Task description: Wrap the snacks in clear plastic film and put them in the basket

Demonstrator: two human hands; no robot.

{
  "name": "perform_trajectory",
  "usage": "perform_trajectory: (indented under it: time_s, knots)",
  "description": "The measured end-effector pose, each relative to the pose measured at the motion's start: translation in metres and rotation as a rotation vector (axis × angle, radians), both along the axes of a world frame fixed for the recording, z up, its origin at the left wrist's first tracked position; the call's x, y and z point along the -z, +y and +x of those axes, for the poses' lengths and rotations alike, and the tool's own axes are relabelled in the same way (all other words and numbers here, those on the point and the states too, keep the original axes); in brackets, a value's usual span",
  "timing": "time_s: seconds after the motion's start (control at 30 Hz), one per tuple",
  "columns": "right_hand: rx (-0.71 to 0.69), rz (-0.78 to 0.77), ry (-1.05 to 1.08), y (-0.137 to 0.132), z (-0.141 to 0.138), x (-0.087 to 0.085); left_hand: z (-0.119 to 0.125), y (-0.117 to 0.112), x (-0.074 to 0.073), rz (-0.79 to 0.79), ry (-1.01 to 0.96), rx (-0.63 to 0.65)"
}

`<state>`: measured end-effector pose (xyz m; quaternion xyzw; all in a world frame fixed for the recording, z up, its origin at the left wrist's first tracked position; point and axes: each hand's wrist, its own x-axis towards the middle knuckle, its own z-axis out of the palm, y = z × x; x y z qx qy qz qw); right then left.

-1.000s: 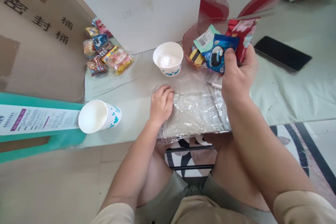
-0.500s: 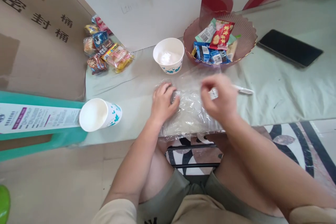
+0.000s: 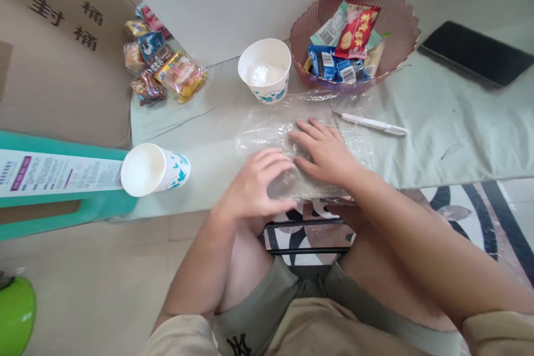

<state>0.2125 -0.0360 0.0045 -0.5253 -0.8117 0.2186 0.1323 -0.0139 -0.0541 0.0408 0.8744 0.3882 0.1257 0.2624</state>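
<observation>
A clear plastic bag (image 3: 258,133) lies spread on the cloth in front of me, reaching the front edge. My right hand (image 3: 323,150) rests flat on it, fingers stretched out. My left hand (image 3: 261,183) is over the bag's near left part, fingers apart and thumb spread; whether it touches the plastic I cannot tell. Neither hand holds anything. Just right of the bag lies a white pen (image 3: 375,123), its dark tip pointing left. A white paper cup with blue leaves (image 3: 270,92) stands behind the bag.
A pink bowl (image 3: 400,22) of wrapped snacks stands at the back, with a black phone (image 3: 475,53) to its right. Several wrapped snacks (image 3: 161,67) lie by the cardboard box (image 3: 62,78). Another paper cup (image 3: 177,171) is near the front left edge.
My right hand has opened from a curled shape and moved left and flat onto the bag. My left hand has drawn back toward me. The view has shifted slightly.
</observation>
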Motion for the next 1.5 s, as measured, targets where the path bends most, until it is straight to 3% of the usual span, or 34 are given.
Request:
perform_trajectory:
  time_s: [0.07,0.13,0.23,0.33,0.47,0.67,0.77,0.87,0.93,1.03,1.1,1.17,1.33,1.43,1.5]
  knots:
    - [0.014,0.007,0.054,0.001,0.001,0.002,0.002,-0.013,-0.003,-0.119,0.189,0.087]
    - [0.038,0.027,0.11,0.0,0.005,0.0,0.002,-0.017,-0.003,-0.167,0.325,0.036]
    - [0.012,0.078,0.186,-0.007,0.011,-0.009,0.0,-0.009,-0.001,-0.193,0.358,-0.017]
    - [-0.148,0.081,0.185,-0.02,0.018,-0.021,-0.004,0.001,0.0,-0.147,0.281,-0.046]
    - [-0.303,0.068,0.023,-0.033,0.023,-0.026,-0.011,0.008,0.002,-0.076,0.139,-0.214]
    - [-0.257,0.072,0.01,-0.025,0.029,-0.025,-0.038,0.02,0.02,-0.153,-0.199,-0.544]
    - [-0.248,0.044,-0.018,-0.022,0.034,-0.026,-0.053,0.029,0.027,-0.189,-0.254,-0.629]
    - [-0.234,0.066,-0.052,-0.022,0.036,-0.024,-0.062,0.034,0.025,-0.172,-0.298,-0.699]
    - [-0.255,0.055,-0.058,-0.021,0.037,-0.023,-0.061,0.032,0.019,-0.089,-0.311,-0.642]
    - [-0.271,-0.01,0.027,-0.018,0.039,-0.028,-0.053,0.021,0.005,-0.043,-0.24,-0.308]
    - [-0.21,-0.082,0.148,-0.015,0.042,-0.034,-0.048,0.013,-0.003,-0.091,-0.144,-0.1]
    - [-0.088,-0.137,0.27,-0.012,0.047,-0.039,-0.045,0.005,-0.008,-0.134,-0.068,0.011]
    - [0.256,-0.264,0.629,-0.006,0.053,-0.039,-0.039,-0.016,-0.012,-0.127,0.09,0.077]
    - [0.396,-0.376,0.863,-0.002,0.049,-0.035,-0.028,-0.023,-0.003,-0.005,0.171,0.013]
    - [0.412,-0.419,0.966,-0.002,0.044,-0.033,-0.019,-0.021,0.005,0.111,0.14,-0.02]
